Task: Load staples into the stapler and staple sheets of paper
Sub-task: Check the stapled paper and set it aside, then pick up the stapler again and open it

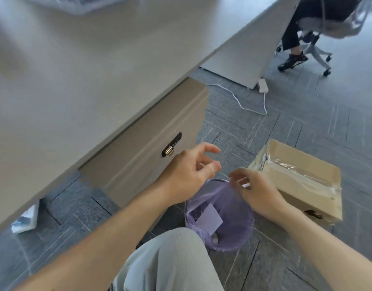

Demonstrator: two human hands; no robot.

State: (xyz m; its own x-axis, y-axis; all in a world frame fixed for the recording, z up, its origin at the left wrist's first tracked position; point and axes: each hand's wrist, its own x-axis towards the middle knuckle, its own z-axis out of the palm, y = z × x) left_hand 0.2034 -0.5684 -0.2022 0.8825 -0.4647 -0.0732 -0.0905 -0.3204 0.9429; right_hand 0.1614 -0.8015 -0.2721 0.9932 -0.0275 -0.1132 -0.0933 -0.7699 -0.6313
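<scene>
No stapler, staples or paper sheets show in the head view. Both my hands hover over a small bin lined with a purple bag on the floor. My left hand has its fingers spread and nothing clearly in them. My right hand is curled, its fingertips pinched on what looks like a thin clear film hanging over the bin. A pale purple slip of paper lies inside the bin. My knee in light trousers is just in front of it.
The grey desk fills the upper left, with a locked drawer unit under it. A taped cardboard box sits to the right of the bin. A white cable and power strip lie on the carpet. Another person sits on a wheeled chair at far right.
</scene>
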